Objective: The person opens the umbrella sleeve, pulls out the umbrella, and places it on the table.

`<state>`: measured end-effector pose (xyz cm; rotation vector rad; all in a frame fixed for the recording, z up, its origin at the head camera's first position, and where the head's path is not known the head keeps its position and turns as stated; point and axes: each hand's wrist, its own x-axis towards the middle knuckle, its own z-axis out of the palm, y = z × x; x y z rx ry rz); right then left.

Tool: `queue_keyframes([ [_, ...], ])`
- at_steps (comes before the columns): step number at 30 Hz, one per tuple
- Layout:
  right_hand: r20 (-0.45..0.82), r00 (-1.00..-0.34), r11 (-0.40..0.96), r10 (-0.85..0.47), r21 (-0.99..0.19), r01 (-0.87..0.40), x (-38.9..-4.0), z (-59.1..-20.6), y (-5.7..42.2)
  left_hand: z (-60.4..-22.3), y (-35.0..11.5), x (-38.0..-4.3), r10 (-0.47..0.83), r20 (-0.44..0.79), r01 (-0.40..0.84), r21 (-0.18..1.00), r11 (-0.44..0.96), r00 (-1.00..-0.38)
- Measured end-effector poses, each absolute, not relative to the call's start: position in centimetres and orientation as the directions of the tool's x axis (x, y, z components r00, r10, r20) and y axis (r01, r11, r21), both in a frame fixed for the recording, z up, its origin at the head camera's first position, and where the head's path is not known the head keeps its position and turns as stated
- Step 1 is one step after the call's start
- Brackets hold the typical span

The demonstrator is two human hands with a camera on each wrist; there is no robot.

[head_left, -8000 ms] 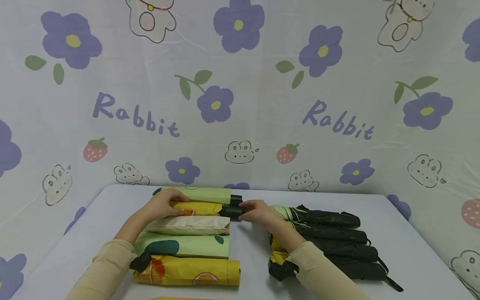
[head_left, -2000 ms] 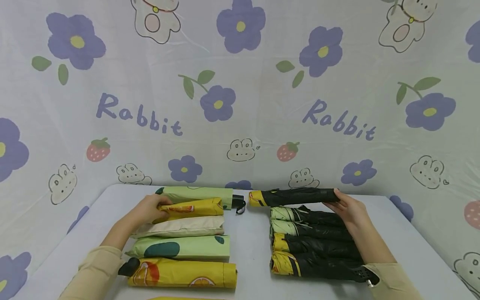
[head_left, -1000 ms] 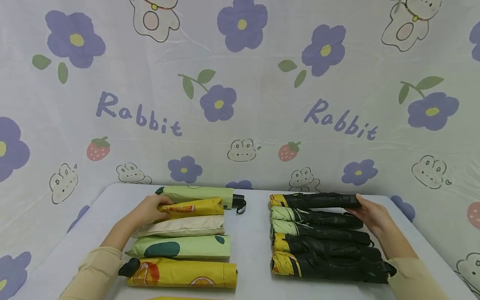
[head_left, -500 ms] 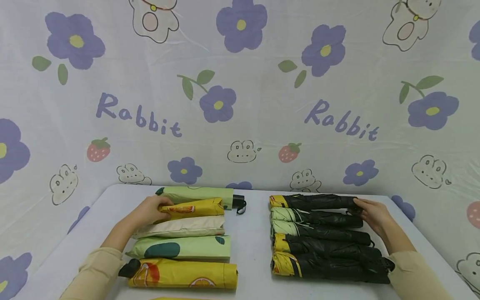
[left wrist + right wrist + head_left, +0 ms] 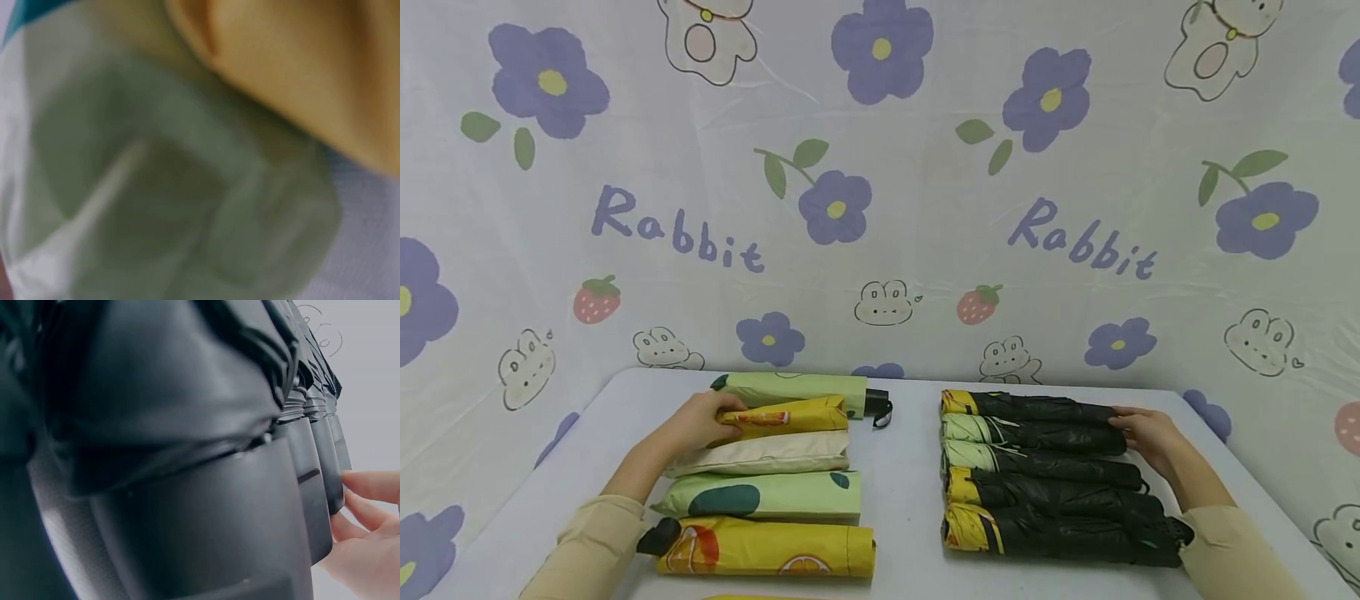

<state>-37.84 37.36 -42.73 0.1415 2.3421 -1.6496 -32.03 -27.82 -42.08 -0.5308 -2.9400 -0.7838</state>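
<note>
At the left, my left hand point(image 5: 702, 418) grips the closed end of a yellow umbrella sleeve point(image 5: 797, 418) printed with orange slices; its other end is tilted up a little. My right hand point(image 5: 1153, 433) touches the handle end of the farthest folded black umbrella point(image 5: 1037, 407), which has a yellow tip and lies at the back of the right row. In the right wrist view, the fingers point(image 5: 372, 486) reach the far black handles, with a large near handle point(image 5: 212, 525) in front. Blurred green fabric point(image 5: 144, 187) and a beige sleeve cuff point(image 5: 312, 62) fill the left wrist view.
Below the yellow sleeve lie a cream sleeve point(image 5: 775, 452), a green one point(image 5: 805, 495) and another yellow one point(image 5: 760, 546). Behind it lies a green-covered umbrella point(image 5: 812, 387) with a black handle. Several black umbrellas point(image 5: 1060, 502) line the right of the white table point(image 5: 902, 500).
A black umbrella has come out of the yellow sleeve and been laid at the back of the right row. My right hand has shifted from atop its handle to its end; my left stays still.
</note>
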Motion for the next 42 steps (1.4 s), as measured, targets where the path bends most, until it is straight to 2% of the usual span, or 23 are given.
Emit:
queue_keyframes([
  [8, -0.283, -0.957, 0.373, -0.059, -0.896, 0.242, -37.9, -42.4, 37.0, -41.7, -27.7, -31.8, 0.311, 0.136, 0.337, 0.471, 0.815, -0.941],
  [15, -0.204, -0.976, 0.487, 0.079, -0.846, 0.216, -37.1, -41.8, 36.7, -41.8, -27.7, -31.8, 0.304, 0.126, 0.326, 0.480, 0.814, -0.944],
  [22, -0.189, -0.966, 0.345, 0.177, -0.907, 0.240, -36.5, -41.6, 36.7, -41.7, -27.8, -31.8, 0.295, 0.117, 0.314, 0.484, 0.817, -0.948],
  [28, -0.153, -0.946, 0.229, 0.286, -0.948, 0.222, -36.6, -41.1, 35.1, -41.1, -27.6, -31.7, 0.289, 0.106, 0.300, 0.532, 0.792, -0.952],
  [33, -0.108, -0.954, 0.205, 0.278, -0.964, 0.169, -36.8, -40.4, 33.0, -40.4, -27.4, -32.0, 0.265, 0.154, 0.306, 0.539, 0.785, -0.952],
  [42, -0.038, -0.984, 0.184, 0.172, -0.980, 0.070, -37.1, -39.0, 27.5, -39.4, -26.6, -32.9, 0.221, 0.213, 0.303, 0.536, 0.788, -0.952],
])
